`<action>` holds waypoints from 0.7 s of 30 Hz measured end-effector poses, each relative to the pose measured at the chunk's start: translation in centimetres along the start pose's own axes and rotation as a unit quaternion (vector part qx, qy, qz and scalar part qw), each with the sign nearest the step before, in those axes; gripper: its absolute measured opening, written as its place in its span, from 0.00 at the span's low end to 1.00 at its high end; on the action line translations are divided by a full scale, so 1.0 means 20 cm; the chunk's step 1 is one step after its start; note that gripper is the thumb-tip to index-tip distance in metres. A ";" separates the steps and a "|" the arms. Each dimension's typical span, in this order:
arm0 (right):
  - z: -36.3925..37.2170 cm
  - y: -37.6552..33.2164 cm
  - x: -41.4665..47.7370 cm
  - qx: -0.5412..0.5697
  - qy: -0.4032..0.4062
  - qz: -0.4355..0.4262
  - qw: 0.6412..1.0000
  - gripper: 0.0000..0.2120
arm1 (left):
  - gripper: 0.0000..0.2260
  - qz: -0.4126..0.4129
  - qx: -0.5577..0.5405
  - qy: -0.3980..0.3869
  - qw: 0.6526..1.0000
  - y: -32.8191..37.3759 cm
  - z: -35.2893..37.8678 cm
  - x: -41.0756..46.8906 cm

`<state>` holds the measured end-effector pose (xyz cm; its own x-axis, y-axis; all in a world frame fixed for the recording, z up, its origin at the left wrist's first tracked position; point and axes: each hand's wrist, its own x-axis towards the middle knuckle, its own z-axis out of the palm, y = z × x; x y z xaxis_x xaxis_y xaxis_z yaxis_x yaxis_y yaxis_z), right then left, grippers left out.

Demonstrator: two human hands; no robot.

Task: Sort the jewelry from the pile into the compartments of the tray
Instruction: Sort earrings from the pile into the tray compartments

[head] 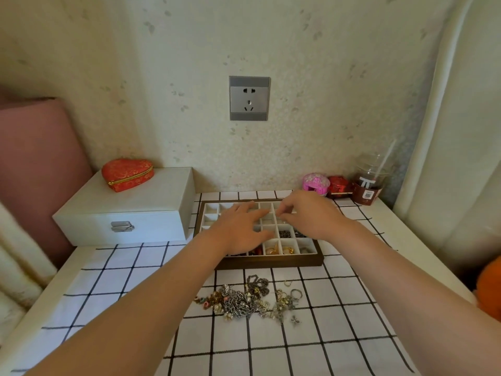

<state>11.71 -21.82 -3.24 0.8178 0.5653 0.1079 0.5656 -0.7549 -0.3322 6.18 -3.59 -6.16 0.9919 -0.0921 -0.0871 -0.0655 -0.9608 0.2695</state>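
- The pile of jewelry lies on the checked cloth, just in front of the tray. Its chains look tangled, so lifting one could drag others along.
- The tray has pieces in its near compartments.
- The left hand lies spread over the tray, grasping nothing; it hides part of the grid, so a piece might land in the wrong compartment.
- The right hand bunches its fingertips above a far compartment; I cannot tell whether they pinch anything.
- The cup bears a QR code; no words are legible.
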 end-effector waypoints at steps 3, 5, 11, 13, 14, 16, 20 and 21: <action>-0.01 -0.07 -0.09 0.047 -0.018 -0.023 0.998 0.07 | 0.28 0.024 -0.013 0.056 0.998 0.01 -0.03 -0.10; -0.01 -0.10 -0.16 0.059 -0.044 -0.037 0.997 0.06 | 0.24 0.050 -0.019 0.096 0.994 0.03 -0.05 -0.16; -0.02 -0.13 -0.34 0.014 -0.084 -0.043 0.995 0.06 | 0.08 0.090 -0.068 0.061 0.992 0.10 -0.06 -0.36; 0.00 -0.13 -0.38 -0.024 -0.097 -0.043 0.994 0.07 | 0.09 0.098 -0.051 0.031 0.993 0.14 -0.05 -0.41; 0.01 -0.13 -0.40 -0.043 -0.103 -0.044 0.993 0.07 | 0.09 0.102 -0.043 0.013 0.994 0.15 -0.04 -0.42; 0.03 -0.14 -0.43 -0.070 -0.112 -0.050 0.990 0.09 | 0.11 0.105 -0.020 -0.025 0.994 0.18 -0.01 -0.45; 0.07 -0.14 -0.45 -0.107 -0.115 -0.065 0.986 0.10 | 0.13 0.110 0.010 -0.063 0.992 0.22 0.01 -0.45; 0.08 -0.14 -0.45 -0.107 -0.114 -0.064 0.986 0.10 | 0.14 0.107 0.010 -0.066 0.992 0.22 0.00 -0.45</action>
<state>2.60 -24.30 -4.77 0.7065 0.7026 -0.0846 0.6926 -0.7111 -0.1209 -3.02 -7.07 -4.24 0.9327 -0.3259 -0.1547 -0.2760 -0.9207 0.2759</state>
